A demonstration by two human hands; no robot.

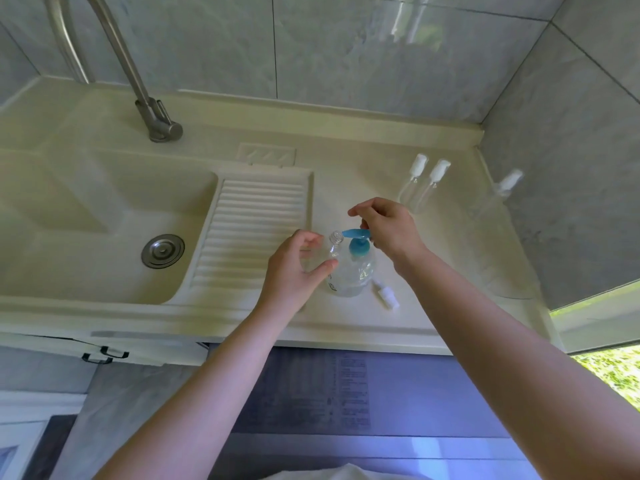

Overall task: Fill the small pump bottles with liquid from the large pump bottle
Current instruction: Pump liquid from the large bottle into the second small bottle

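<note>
A large clear pump bottle [356, 271] with a blue pump head [356, 237] stands on the counter. My left hand [294, 268] grips a small clear bottle [333, 247] with its cap off, its open neck right under the blue spout tip. My right hand [384, 226] rests on the back of the pump head, fingers bent over it. The small bottle's white pump cap [387, 295] lies on the counter just right of the large bottle. Two capped small bottles [424, 183] stand at the back right, and a third [504, 187] stands by the right wall.
A cream sink basin [104, 230] with a metal drain [162, 250] and a ribbed washboard [249, 230] lies to the left. A steel tap [145, 98] rises behind it. Tiled walls close off the back and right. The counter's front edge [311, 336] runs below my wrists.
</note>
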